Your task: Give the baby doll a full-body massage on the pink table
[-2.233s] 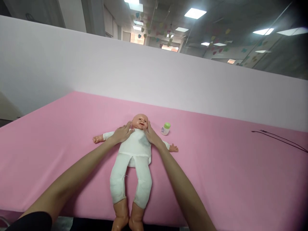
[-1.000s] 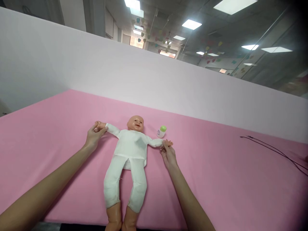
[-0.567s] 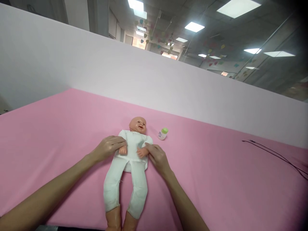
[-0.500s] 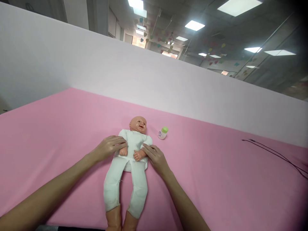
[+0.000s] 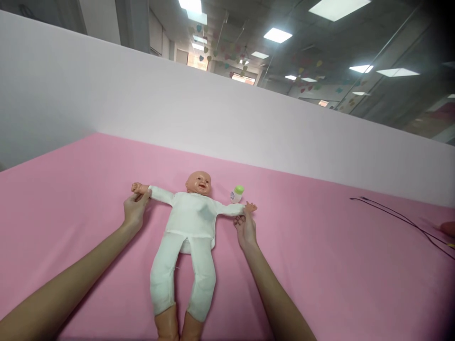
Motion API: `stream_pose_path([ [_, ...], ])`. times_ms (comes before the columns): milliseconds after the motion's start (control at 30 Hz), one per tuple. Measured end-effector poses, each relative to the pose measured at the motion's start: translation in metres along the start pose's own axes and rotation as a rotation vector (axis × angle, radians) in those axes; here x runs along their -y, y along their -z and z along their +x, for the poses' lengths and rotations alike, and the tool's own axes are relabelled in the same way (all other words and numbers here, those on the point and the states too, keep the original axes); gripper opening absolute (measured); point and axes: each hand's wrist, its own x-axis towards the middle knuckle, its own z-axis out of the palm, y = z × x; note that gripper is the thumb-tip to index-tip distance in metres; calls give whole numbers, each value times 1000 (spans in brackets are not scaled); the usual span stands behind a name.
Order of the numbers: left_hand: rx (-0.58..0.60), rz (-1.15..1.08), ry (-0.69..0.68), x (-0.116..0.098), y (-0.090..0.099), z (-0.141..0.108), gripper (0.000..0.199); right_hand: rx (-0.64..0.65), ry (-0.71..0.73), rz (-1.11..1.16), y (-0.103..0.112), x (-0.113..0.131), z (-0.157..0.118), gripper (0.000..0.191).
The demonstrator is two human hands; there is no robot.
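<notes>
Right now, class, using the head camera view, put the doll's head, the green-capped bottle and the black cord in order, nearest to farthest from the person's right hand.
From the right hand:
1. Green-capped bottle: just above the doll's outstretched arm.
2. Doll's head: up and to the left.
3. Black cord: far right on the pink sheet.

Bright, even light from overhead ceiling LED panels [image 5: 277, 35]. Only soft shadows on the pink cloth [image 5: 320, 265], mainly beside the left forearm [image 5: 71, 289]. Top-right corner vignettes dark. Fisheye bends the white backdrop [image 5: 227, 109] edge. Centre sharp, edges slightly soft.
</notes>
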Motion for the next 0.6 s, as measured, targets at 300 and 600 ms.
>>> stream_pose_path([
  [300, 481, 461, -911, -9, -9, -38, 16, 420, 641, -483, -13, 19, -36, 37],
  [600, 608, 525, -1029, 2, -11, -42, 23, 438, 704, -489, -18, 4, -38, 30],
])
